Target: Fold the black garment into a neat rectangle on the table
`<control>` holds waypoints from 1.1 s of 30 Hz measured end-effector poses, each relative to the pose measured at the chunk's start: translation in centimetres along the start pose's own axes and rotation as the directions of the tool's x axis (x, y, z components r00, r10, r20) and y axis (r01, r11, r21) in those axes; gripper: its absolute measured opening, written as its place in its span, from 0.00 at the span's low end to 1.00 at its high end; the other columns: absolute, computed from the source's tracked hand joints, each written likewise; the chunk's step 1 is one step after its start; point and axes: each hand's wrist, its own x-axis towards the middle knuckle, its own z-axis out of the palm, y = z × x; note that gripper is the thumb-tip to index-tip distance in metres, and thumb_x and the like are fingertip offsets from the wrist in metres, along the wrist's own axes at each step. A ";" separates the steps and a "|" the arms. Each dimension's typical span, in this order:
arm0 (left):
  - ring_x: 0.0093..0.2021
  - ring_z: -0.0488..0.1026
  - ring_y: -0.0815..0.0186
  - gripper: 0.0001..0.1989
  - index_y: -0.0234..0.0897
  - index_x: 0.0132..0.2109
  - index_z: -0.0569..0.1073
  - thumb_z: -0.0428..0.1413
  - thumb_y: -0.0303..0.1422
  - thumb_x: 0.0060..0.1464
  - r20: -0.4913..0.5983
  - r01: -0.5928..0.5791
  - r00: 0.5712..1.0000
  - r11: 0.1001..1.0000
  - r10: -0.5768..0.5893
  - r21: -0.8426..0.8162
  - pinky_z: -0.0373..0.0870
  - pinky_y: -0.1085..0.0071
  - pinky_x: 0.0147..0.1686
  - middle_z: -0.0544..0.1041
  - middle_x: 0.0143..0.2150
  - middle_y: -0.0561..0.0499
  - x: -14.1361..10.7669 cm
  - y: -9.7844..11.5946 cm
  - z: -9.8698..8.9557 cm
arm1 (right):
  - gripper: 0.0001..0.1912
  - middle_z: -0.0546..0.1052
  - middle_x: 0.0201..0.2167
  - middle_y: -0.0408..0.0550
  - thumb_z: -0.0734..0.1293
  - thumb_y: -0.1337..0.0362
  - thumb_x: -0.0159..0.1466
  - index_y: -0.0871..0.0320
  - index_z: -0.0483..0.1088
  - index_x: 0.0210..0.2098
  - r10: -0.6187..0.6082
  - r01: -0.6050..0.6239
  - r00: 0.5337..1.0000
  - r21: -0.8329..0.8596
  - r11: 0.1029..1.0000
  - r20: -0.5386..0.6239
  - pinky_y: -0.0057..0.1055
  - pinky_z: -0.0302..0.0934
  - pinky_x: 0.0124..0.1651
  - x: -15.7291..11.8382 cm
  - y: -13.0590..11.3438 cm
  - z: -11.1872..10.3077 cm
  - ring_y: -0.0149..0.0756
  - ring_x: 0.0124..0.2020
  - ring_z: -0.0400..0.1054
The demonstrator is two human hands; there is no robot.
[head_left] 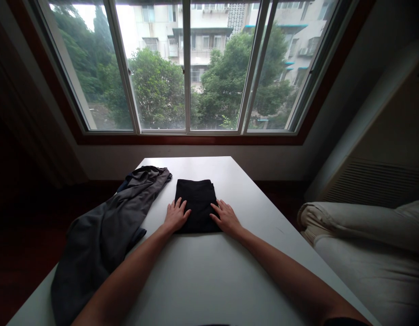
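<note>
A piece of black clothing (199, 199), folded into a flat, near-square bundle, lies in the middle of the white table (202, 280). On its left edge rests my left hand (176, 214), palm down with the fingers spread. My right hand (227, 218) lies the same way on the right edge, fingers apart and fingertips on the cloth. Neither hand grips anything. What kind of garment it is, I cannot tell from the folded shape.
Grey and dark blue clothes (104, 240) lie crumpled along the table's left side, partly over its edge. A sofa with a pale cover (369, 226) stands to the right. Beyond the table's far end is a wide window (187, 68) with a red-brown frame.
</note>
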 end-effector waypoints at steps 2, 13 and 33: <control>0.75 0.51 0.41 0.34 0.43 0.74 0.60 0.41 0.54 0.70 0.000 -0.007 1.000 1.000 0.007 0.000 0.46 0.43 0.71 0.51 0.78 0.43 0.0 -0.1 0.0 | 0.29 0.55 0.74 0.54 0.63 0.52 0.73 0.51 0.63 0.71 -0.091 0.091 0.995 -0.002 0.996 -0.031 0.56 0.45 0.74 -0.3 -0.8 -0.8 0.53 0.75 0.46; 0.75 0.51 0.43 0.34 0.43 0.74 0.60 0.41 0.54 0.69 0.014 -0.001 1.000 1.000 0.001 -0.012 0.46 0.44 0.72 0.51 0.78 0.44 0.0 -0.2 -0.1 | 0.27 0.58 0.73 0.55 0.62 0.52 0.74 0.51 0.64 0.70 -0.055 0.054 0.998 0.017 0.998 0.035 0.56 0.48 0.74 -0.1 -0.8 0.1 0.52 0.74 0.51; 0.75 0.51 0.44 0.33 0.43 0.73 0.61 0.43 0.53 0.70 0.001 0.004 1.000 1.000 -0.004 -0.015 0.45 0.44 0.72 0.51 0.78 0.44 0.0 -0.1 0.1 | 0.28 0.60 0.72 0.53 0.67 0.53 0.71 0.49 0.66 0.69 -0.225 0.219 0.973 0.099 0.971 0.045 0.56 0.47 0.74 -0.5 -1.3 -1.2 0.51 0.74 0.52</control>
